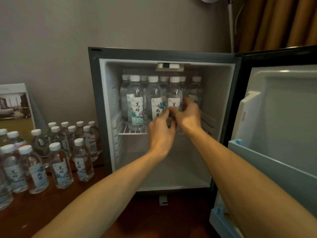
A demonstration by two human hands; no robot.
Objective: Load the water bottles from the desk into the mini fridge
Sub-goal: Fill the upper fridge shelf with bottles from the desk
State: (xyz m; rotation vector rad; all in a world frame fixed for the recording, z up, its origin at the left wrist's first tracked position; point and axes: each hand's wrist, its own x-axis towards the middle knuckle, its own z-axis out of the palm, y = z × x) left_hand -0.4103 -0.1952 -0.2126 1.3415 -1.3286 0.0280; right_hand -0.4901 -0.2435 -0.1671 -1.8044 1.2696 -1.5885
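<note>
From the head camera, the mini fridge (96,100) fills the centre of the frame with its door (281,117) swung open to the right. On its wire shelf (132,131), in the upper half of the cavity, stand two rows of water bottles with white caps; the front row holds three labelled bottles, the leftmost (136,103) and the middle one (155,100) standing free. Below the shelf the fridge floor is bare.

Both bare forearms reach up from the bottom of the frame into the fridge. The left hand (160,133) and the right hand (189,115) meet at the lower part of the third front-row bottle (174,95), just right of the centre of the frame. The fingers (187,102) of the right hand curl around its right side, and those of the left hand close in on its lower front; both sets of fingers are clamped on this bottle, which stands upright on the shelf.

At lower left, a cluster of more water bottles (60,167) stands upright on the dark wooden table (51,212), beside the fridge. Behind them, at the left edge, a printed card (15,103) leans against the grey wall. Brown curtains (274,21) hang at upper right.
</note>
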